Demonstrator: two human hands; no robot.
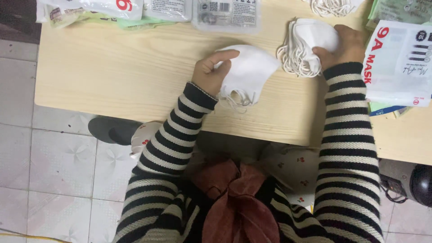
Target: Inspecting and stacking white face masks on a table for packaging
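Note:
My left hand (pixel 211 71) grips a small stack of white face masks (pixel 249 72) on the light wooden table (pixel 112 72), their ear loops hanging toward the table's near edge. To the right, my right hand (pixel 344 45) rests on and holds a thicker stack of white masks (pixel 308 42), its bundle of white ear loops spilling out on the left side. Both arms wear black-and-cream striped sleeves.
Flat plastic mask packets (pixel 225 13) lie along the table's far edge. A white packet with red lettering (pixel 398 63) sits at the right over greenish packets. More white loops (pixel 333 6) lie at the top. A dark slipper (pixel 112 130) rests on the tiled floor.

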